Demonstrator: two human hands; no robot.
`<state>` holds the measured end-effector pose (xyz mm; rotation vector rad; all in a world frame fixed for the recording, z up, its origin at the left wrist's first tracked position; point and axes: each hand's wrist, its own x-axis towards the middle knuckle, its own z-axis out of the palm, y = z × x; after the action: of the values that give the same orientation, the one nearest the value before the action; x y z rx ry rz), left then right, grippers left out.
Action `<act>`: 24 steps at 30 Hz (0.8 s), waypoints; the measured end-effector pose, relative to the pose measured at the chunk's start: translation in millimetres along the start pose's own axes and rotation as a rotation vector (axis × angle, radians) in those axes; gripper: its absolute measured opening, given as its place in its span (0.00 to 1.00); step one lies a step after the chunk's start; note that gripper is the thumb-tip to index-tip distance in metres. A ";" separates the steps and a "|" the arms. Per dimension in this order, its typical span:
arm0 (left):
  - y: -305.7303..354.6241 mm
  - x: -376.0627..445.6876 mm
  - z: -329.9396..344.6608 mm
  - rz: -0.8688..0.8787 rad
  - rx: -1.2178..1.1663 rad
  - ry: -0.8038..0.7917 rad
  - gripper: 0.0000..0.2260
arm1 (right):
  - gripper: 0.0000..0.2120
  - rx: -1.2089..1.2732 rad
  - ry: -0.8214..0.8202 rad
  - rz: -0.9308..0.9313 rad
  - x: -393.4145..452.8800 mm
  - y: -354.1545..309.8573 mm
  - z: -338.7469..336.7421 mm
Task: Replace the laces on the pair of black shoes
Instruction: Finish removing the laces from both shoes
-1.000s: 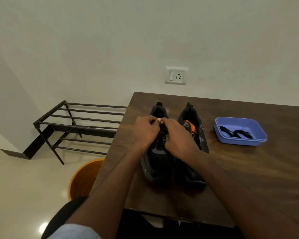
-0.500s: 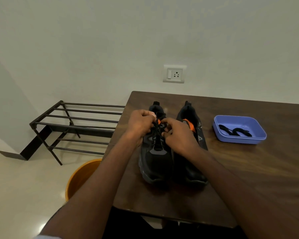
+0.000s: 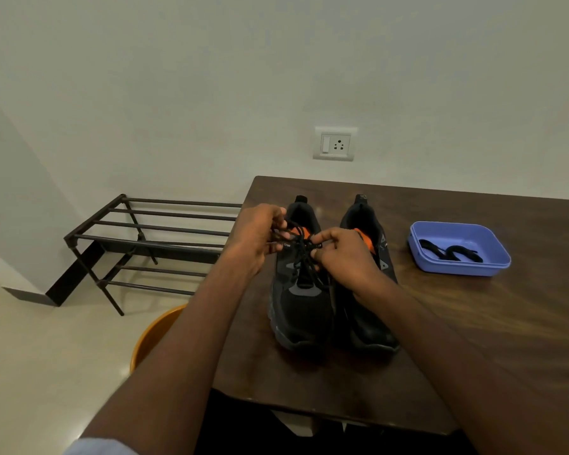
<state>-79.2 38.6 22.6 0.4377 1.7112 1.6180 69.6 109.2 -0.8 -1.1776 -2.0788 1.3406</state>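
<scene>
Both hands work the lace [image 3: 301, 254] on the left shoe [image 3: 301, 290], side by side with its mate [image 3: 368, 290] on the table [image 3: 473, 323]. Left hand [image 3: 255, 238] and right hand [image 3: 342, 254] each pinch a strand. Looks like untying; next, pull it free of the eyelets.

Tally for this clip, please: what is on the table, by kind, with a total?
Black shoes: 2, the left shoe and the right shoe
Blue tray: 1
Black laces in the tray: 2, as far as I can tell
Total: 5

The left hand and right hand both pinch the left shoe's lace.
</scene>
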 end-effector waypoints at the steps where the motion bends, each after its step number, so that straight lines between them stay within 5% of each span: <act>1: -0.2 1.6 -2.1 0.011 0.067 -0.015 0.09 | 0.10 0.087 0.005 0.048 -0.7 -1.9 -1.0; 7: -20.2 4.8 7.4 0.254 0.679 0.048 0.21 | 0.12 0.365 -0.045 0.180 -2.1 -9.2 -5.4; 10: -29.8 6.7 14.0 0.316 0.891 0.213 0.20 | 0.13 0.311 -0.074 0.146 -4.1 -11.1 -7.8; 13: -29.0 6.9 14.0 0.387 0.957 0.188 0.13 | 0.14 0.313 -0.110 0.128 -5.6 -13.5 -13.4; 17: -30.5 11.7 12.3 0.323 0.698 0.046 0.06 | 0.15 0.307 -0.026 0.135 -5.0 -13.6 -15.1; 20: -25.4 12.0 13.2 0.180 0.349 0.011 0.08 | 0.15 -0.075 0.146 -0.008 -1.7 -3.3 -13.3; 24: -16.0 11.5 9.1 0.180 0.282 -0.006 0.10 | 0.07 -0.389 0.201 -0.221 1.2 3.0 -1.6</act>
<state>-76.9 50.5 4.6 0.7514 1.9503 1.4971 71.3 111.7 -2.9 -1.1320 -2.2998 0.7072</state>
